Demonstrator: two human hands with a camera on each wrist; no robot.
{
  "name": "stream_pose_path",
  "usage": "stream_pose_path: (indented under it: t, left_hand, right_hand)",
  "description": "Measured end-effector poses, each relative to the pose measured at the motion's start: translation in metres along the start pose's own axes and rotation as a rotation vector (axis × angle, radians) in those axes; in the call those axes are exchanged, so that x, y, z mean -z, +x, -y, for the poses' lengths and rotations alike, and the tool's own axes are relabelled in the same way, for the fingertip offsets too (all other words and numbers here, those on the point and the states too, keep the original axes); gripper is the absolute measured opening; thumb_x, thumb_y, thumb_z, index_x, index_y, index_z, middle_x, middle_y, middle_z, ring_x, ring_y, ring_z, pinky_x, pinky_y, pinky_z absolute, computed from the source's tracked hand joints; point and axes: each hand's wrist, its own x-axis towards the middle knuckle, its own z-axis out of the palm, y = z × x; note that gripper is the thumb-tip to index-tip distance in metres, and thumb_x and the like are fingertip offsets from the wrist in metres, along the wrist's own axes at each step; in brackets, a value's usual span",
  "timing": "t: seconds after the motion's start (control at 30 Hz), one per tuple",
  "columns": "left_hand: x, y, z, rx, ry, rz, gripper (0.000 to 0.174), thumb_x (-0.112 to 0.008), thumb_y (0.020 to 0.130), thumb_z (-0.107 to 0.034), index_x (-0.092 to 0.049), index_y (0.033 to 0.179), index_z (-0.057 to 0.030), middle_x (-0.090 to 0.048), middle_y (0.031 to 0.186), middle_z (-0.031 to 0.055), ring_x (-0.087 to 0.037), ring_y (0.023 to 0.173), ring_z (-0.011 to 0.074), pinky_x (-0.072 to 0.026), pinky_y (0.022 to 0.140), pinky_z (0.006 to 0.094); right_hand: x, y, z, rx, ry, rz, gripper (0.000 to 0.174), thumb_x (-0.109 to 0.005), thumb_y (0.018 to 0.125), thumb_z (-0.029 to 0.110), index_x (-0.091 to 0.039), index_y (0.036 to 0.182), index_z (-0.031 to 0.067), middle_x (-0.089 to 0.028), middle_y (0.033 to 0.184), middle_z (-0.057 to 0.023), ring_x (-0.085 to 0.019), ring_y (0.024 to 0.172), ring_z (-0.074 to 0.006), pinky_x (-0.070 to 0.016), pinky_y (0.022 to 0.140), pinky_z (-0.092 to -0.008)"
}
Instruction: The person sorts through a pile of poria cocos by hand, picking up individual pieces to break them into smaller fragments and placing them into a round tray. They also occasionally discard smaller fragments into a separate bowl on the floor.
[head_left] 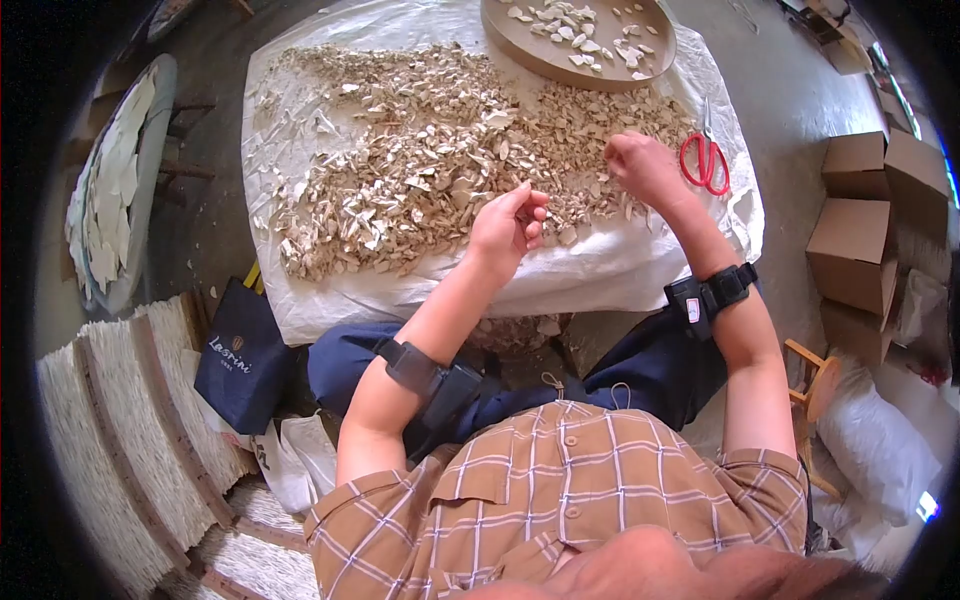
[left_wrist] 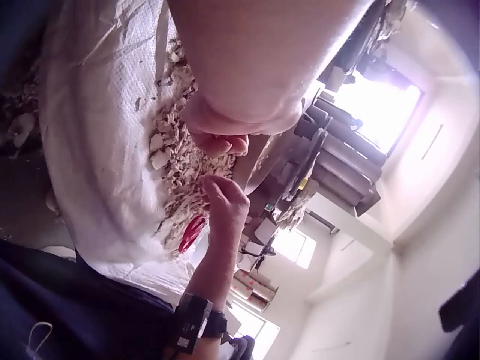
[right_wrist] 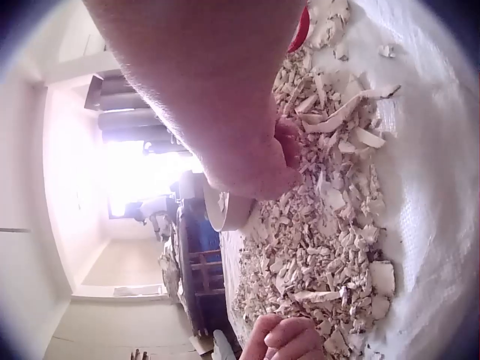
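Note:
A broad heap of pale, dried, chip-like pieces [head_left: 430,170] lies on a white woven sheet [head_left: 620,265]. My left hand [head_left: 508,228] hovers at the heap's near edge, fingers curled in and thumb along the index finger; no piece shows in it. To its right, my right hand [head_left: 643,168] is over the finer chips, knuckles up, its fingertips drawn together. Whether it pinches a chip I cannot tell. The right wrist view shows its curled fingers [right_wrist: 287,142] close over the chips, partly hidden by the wrist. Red-handled scissors [head_left: 705,165] lie just beyond the right hand.
A round shallow tray [head_left: 510,55] with several larger white pieces stands at the far edge. Cardboard boxes [head_left: 850,240] and a wooden stool [head_left: 815,385] are at right. A dark blue bag [head_left: 240,355] and a rack of pale sheets [head_left: 120,190] are at left.

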Motion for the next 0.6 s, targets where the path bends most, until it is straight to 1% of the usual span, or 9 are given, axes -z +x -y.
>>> stream_pose_path:
  t: [0.07,0.13,0.2,0.27,0.3,0.47,0.53,0.57,0.6]
  left_hand:
    - [-0.002,-0.001,0.0,-0.002,0.014,-0.007,0.024,-0.041,0.089,-0.024,-0.053,0.084,-0.004,-0.05,0.067,0.0002,-0.042,0.051,0.0076,-0.0334,0.045,0.0223]
    - [-0.001,0.001,0.001,0.0,0.027,-0.014,0.024,-0.041,0.089,-0.024,-0.053,0.084,-0.0042,-0.05,0.067,0.0,-0.042,0.051,0.0075,-0.0333,0.045,0.0223]
    - [0.001,0.003,0.001,-0.011,0.006,0.011,0.024,-0.041,0.089,-0.025,-0.053,0.084,-0.0042,-0.05,0.066,-0.0003,-0.043,0.051,0.0076,-0.0334,0.044,0.0224]
    - [0.0,0.001,0.0,-0.012,0.016,0.008,0.024,-0.041,0.089,-0.025,-0.053,0.084,-0.0041,-0.051,0.066,-0.0004,-0.043,0.051,0.0076,-0.0335,0.044,0.0224]
    - [-0.001,-0.001,-0.001,-0.011,0.02,0.001,0.025,-0.041,0.088,-0.025,-0.053,0.084,-0.0041,-0.051,0.066,-0.0005,-0.042,0.05,0.0076,-0.0335,0.044,0.0224]
    - [-0.002,-0.001,-0.001,-0.003,0.005,0.003,0.025,-0.042,0.088,-0.025,-0.054,0.084,-0.0043,-0.051,0.066,-0.0004,-0.042,0.05,0.0075,-0.0337,0.044,0.0223]
    - [-0.001,-0.002,-0.001,-0.009,-0.001,0.017,0.025,-0.042,0.088,-0.026,-0.054,0.084,-0.0042,-0.051,0.066,-0.0005,-0.042,0.05,0.0074,-0.0339,0.045,0.0224]
    - [-0.001,-0.003,-0.001,-0.011,-0.003,0.014,0.025,-0.042,0.088,-0.026,-0.054,0.084,-0.0042,-0.051,0.066,-0.0005,-0.042,0.05,0.0074,-0.0339,0.045,0.0224]
    - [-0.001,-0.004,-0.002,-0.016,0.007,0.014,0.024,-0.042,0.088,-0.026,-0.054,0.085,-0.0042,-0.051,0.066,-0.0006,-0.042,0.051,0.0074,-0.034,0.045,0.0225]
  right_hand:
    - [0.001,0.001,0.01,0.036,0.077,-0.012,0.009,-0.057,0.071,0.016,-0.06,0.076,0.0096,-0.058,0.079,-0.0089,-0.058,0.078,-0.0257,-0.046,0.067,-0.0373]
    - [-0.001,-0.001,0.019,0.158,0.073,-0.017,0.011,-0.057,0.071,0.013,-0.058,0.082,0.0102,-0.056,0.08,-0.008,-0.057,0.075,-0.0251,-0.0456,0.065,-0.0352]
    - [-0.006,-0.001,0.019,0.143,0.045,0.005,0.012,-0.058,0.071,0.014,-0.057,0.082,0.0104,-0.056,0.08,-0.0074,-0.057,0.075,-0.0252,-0.0456,0.064,-0.0355]
    - [-0.012,0.001,0.017,0.127,0.004,-0.014,0.015,-0.06,0.071,0.022,-0.057,0.08,0.0101,-0.057,0.081,-0.008,-0.057,0.077,-0.0266,-0.0462,0.065,-0.0381]
    - [-0.012,0.001,0.017,0.143,0.037,-0.043,0.016,-0.058,0.072,0.023,-0.057,0.078,0.0085,-0.056,0.081,-0.0087,-0.057,0.076,-0.0272,-0.0462,0.065,-0.0382]
    - [-0.018,0.005,0.016,0.078,0.003,-0.023,0.014,-0.054,0.075,0.021,-0.058,0.076,0.0079,-0.056,0.08,-0.0095,-0.058,0.074,-0.0275,-0.046,0.066,-0.0384]
    - [-0.014,0.006,0.014,0.035,0.152,-0.063,0.015,-0.054,0.075,0.02,-0.061,0.079,0.0074,-0.058,0.08,-0.0102,-0.058,0.073,-0.0274,-0.0458,0.065,-0.038]
    - [-0.012,0.007,0.012,0.039,0.153,-0.061,0.015,-0.054,0.075,0.02,-0.061,0.079,0.0074,-0.058,0.08,-0.0102,-0.058,0.073,-0.0274,-0.0458,0.065,-0.038]
    - [-0.009,0.008,0.011,-0.001,0.25,-0.027,0.016,-0.055,0.075,0.021,-0.062,0.079,0.007,-0.059,0.079,-0.0108,-0.058,0.073,-0.0272,-0.0457,0.065,-0.0372]
